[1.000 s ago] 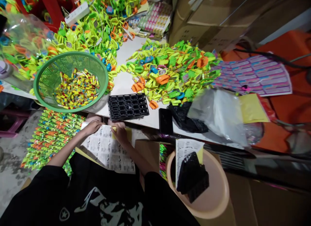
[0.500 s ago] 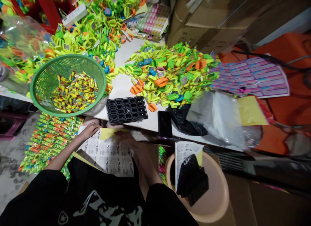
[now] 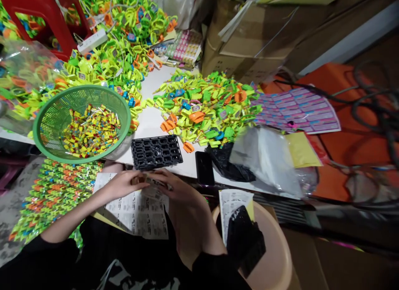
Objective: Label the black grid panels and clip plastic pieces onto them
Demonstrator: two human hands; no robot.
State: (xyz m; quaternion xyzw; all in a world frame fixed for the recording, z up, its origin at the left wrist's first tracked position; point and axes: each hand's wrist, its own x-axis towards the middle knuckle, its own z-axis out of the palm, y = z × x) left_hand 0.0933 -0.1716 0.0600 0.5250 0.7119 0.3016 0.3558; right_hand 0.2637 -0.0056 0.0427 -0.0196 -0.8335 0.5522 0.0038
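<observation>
A printed sheet of labels with a yellow backing lies across my lap. Above its upper part my left hand and my right hand are close together, fingers curled toward each other. Between the fingertips they hold a small pale piece with dark marks, which looks like a label; the fingers partly hide it. Just beyond my fingertips, a black plastic tray with rows of slots rests at the table's front edge.
A green basket with small yellow pieces stands left. Bright plastic pieces are heaped behind the tray. A phone and plastic bags lie right of it. Below right, a round tub holds black trays.
Both hands have come up off the sheet and together near the tray, with a small piece between them. The camera view has shifted slightly.
</observation>
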